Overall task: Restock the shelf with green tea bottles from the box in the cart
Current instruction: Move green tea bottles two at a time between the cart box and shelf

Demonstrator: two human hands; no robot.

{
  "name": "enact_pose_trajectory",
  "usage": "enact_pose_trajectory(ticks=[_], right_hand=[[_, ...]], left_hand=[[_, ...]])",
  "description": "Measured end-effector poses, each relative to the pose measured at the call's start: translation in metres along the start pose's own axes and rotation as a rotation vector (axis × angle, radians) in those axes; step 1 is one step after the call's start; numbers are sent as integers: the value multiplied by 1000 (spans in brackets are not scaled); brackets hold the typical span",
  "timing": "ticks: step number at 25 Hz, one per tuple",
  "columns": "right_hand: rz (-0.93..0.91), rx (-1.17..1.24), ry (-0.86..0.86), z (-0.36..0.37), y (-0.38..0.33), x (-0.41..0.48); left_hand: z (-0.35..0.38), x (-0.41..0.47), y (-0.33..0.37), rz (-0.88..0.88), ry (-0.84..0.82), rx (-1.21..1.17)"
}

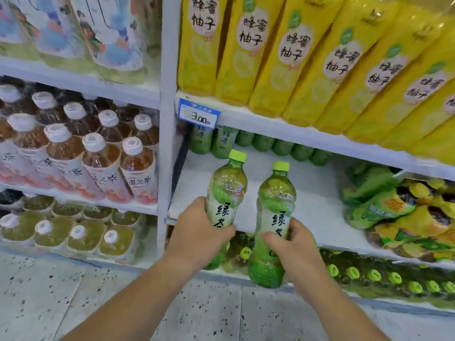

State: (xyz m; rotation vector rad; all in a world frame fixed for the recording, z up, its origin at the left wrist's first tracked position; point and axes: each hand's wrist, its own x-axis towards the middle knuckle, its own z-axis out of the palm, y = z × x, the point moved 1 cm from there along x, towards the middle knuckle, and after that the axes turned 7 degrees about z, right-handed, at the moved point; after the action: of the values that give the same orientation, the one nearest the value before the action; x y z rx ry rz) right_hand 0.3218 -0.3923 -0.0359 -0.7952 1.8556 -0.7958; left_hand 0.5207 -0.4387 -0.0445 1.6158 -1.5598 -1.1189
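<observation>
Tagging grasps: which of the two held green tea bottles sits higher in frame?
The left-hand bottle, gripped by the left hand: its cap stands above that of the right-hand bottle, held by the right hand.

1. We see two bare hands: the left hand (197, 232) and the right hand (293, 244).
2. Just behind the fingers, both wrists are uncovered.
3. Further back from the fingers, the left forearm (138, 299) and the right forearm (339, 311) are bare as far as they show.

Bright, even store light, hardly a shadow. Glare washes the yellow bottles (357, 70) above and right of the right grip (293, 244). Left of the left grip (197, 232), the brown bottles (98, 148) smear soft; shelf edges (307, 136) bow outward.
</observation>
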Motion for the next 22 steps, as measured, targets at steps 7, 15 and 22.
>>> enact_pose_trajectory(ticks=[7,15,22], right_hand=[[-151,-16,49,-17,13,84],[-321,-91,108,-30,15,129],[-430,-58,82,-25,33,138]], left_hand=[[50,54,-19,153,125,33],[81,97,-14,330,181,35],[95,110,-19,414,174,-20]])
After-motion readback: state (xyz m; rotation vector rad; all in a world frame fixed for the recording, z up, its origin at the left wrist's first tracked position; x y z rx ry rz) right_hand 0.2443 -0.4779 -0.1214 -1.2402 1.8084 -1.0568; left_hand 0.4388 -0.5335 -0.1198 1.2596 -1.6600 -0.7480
